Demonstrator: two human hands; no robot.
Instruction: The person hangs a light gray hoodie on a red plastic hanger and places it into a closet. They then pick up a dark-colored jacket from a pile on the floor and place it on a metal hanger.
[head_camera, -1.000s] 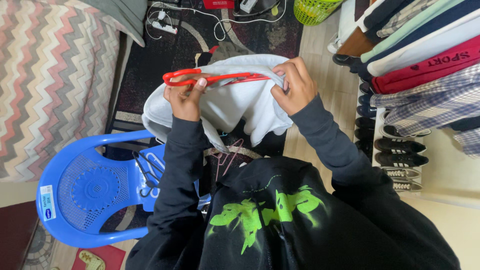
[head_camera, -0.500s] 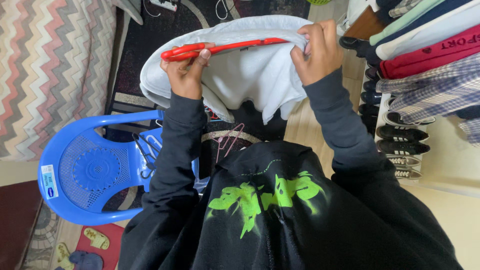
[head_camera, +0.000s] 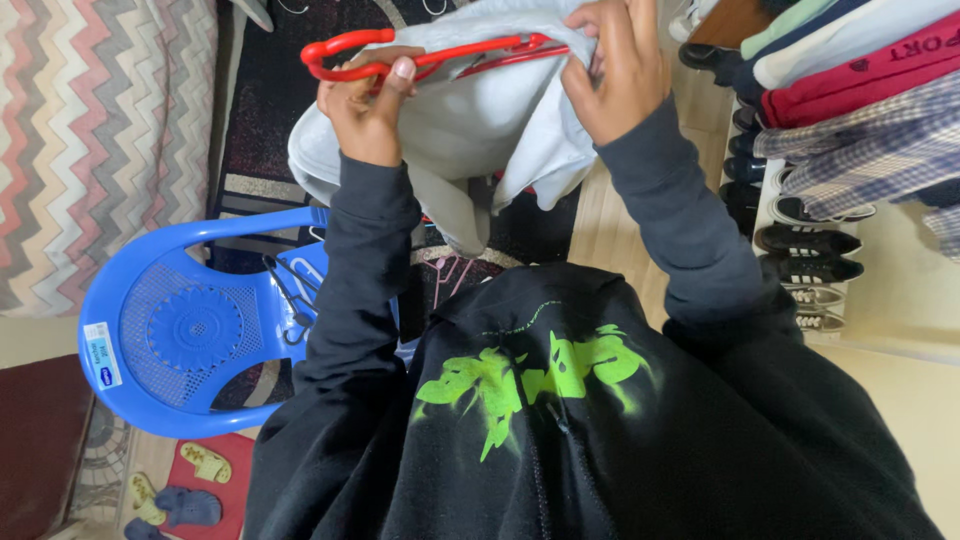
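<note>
Red hanger (head_camera: 420, 52) gripped by raised left hand (head_camera: 365, 105); right hand (head_camera: 618, 70) clutches grey garment (head_camera: 480, 120).

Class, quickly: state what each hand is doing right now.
Left hand: closed, gripping the red hanger.
Right hand: closed, pinching the pale grey garment at the hanger's far end.

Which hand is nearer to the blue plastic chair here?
The left hand. It grips the red hanger above the blue chair, on the chair's side. The right hand clutches the light grey garment farther off, toward the hanging clothes.
</note>
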